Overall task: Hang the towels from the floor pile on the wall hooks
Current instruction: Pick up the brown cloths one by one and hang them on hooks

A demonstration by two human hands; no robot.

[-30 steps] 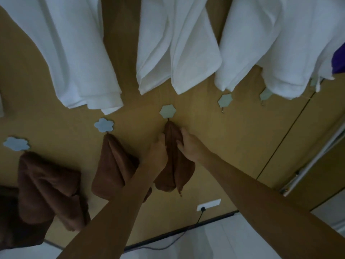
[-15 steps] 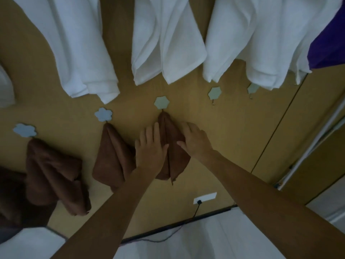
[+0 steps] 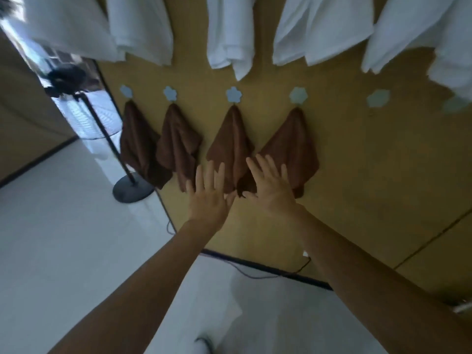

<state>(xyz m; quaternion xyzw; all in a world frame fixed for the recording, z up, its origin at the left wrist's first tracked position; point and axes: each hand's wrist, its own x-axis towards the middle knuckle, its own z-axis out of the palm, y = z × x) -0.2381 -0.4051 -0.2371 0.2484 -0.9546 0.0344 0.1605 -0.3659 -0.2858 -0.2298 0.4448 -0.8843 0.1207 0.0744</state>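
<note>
A tan wall (image 3: pixel 357 175) carries a row of flower-shaped hooks (image 3: pixel 233 94), with white towels (image 3: pixel 229 34) hanging above. Four brown towels (image 3: pixel 178 144) hang from the four left hooks; the next hook (image 3: pixel 378 98) to the right is bare. The floor pile is out of view. Both hands hold nothing. The left hand (image 3: pixel 208 200) has its fingers straight and spread over the third towel's (image 3: pixel 232 141) lower corner, and the right hand (image 3: pixel 272 192) lies likewise over the fourth towel's (image 3: pixel 293 139) bottom edge. Whether they press the cloth I cannot tell. The step looks like settling the fourth towel: stroke lightly downward, never sideways — a tug could slip it off its hook.
</note>
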